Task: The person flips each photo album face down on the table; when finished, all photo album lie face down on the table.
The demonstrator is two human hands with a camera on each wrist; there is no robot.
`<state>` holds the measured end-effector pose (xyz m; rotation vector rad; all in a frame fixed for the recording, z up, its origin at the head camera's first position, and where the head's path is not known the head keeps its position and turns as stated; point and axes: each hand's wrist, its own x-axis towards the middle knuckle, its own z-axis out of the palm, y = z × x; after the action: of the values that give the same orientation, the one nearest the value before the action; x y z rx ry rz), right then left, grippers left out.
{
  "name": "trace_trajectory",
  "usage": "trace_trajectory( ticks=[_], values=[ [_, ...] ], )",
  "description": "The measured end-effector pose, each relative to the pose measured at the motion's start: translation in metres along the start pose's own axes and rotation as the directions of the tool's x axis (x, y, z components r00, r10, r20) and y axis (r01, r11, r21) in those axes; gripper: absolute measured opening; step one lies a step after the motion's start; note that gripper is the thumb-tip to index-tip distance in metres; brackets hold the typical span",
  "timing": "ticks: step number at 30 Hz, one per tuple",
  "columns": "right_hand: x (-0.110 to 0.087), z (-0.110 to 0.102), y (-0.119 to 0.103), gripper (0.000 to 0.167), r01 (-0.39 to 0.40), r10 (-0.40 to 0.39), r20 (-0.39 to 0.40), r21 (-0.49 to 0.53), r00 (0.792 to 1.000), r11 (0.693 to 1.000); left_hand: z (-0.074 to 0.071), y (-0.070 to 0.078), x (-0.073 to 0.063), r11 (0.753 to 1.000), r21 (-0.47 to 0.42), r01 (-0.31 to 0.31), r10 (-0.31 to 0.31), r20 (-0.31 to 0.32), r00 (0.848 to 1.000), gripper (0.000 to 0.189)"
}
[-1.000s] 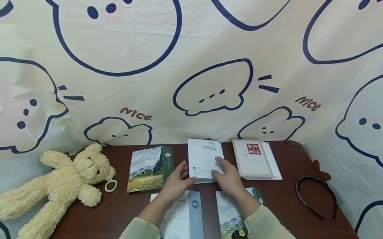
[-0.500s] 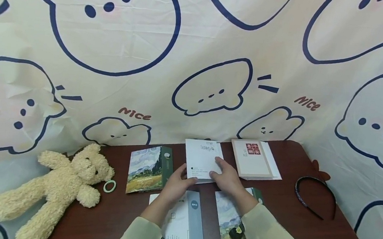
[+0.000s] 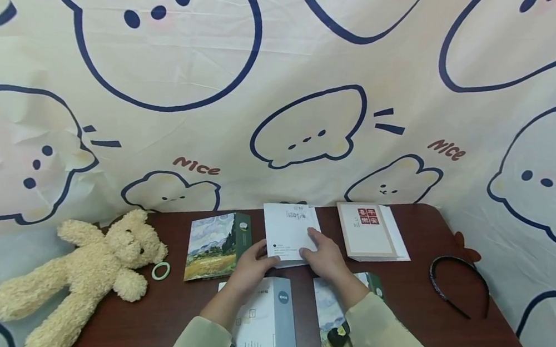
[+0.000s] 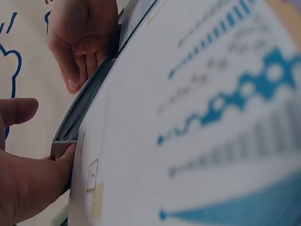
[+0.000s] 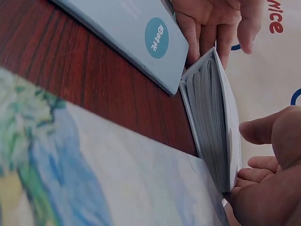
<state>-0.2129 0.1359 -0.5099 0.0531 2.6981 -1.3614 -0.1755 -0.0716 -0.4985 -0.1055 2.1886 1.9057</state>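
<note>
In the head view, a white book [image 3: 286, 229] with small printed characters lies near the table's back edge, its page edges facing me. My left hand [image 3: 249, 268] holds it at the near left corner. On the other side my right hand [image 3: 328, 261] grips the near right part, thumb end over the cover. In the right wrist view the thick page block [image 5: 207, 108] shows between the two hands. The left wrist view shows the book's edge [image 4: 84, 106] darkly, with a large blurred printed cover in front; some fingertips are hidden behind the book.
On the dark table [image 3: 426, 305] lie a landscape-covered book [image 3: 213, 245], a cream book [image 3: 368, 232], a blue-and-white book [image 3: 268, 329] and another landscape book [image 3: 331, 318]. A teddy bear [image 3: 98, 268] and green ring [image 3: 161, 271] are left; a headband [image 3: 447, 296] is right.
The white book has shifted a little to the left, and both hands have moved with it. The other books, the bear and the headband stay in place.
</note>
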Motion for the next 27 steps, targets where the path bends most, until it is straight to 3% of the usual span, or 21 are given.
trace_trajectory(
  ticks=[7, 17, 27],
  values=[
    [0.000, 0.002, -0.002, 0.066, 0.010, -0.011, 0.000, 0.022, 1.000, 1.000, -0.005, -0.003, -0.001, 1.000, -0.012, 0.017, -0.017, -0.034, 0.999, 0.074],
    [0.000, 0.006, -0.004, 0.065, 0.024, -0.024, -0.008, 0.045, 1.000, 0.999, -0.011, 0.003, -0.005, 0.999, -0.046, -0.019, 0.018, -0.029, 0.999, 0.071],
    [-0.001, 0.011, -0.006, 0.063, 0.036, -0.035, -0.009, 0.097, 0.999, 0.995, -0.018, 0.007, -0.008, 1.000, -0.015, -0.019, 0.018, -0.079, 0.997, 0.065]
  ],
)
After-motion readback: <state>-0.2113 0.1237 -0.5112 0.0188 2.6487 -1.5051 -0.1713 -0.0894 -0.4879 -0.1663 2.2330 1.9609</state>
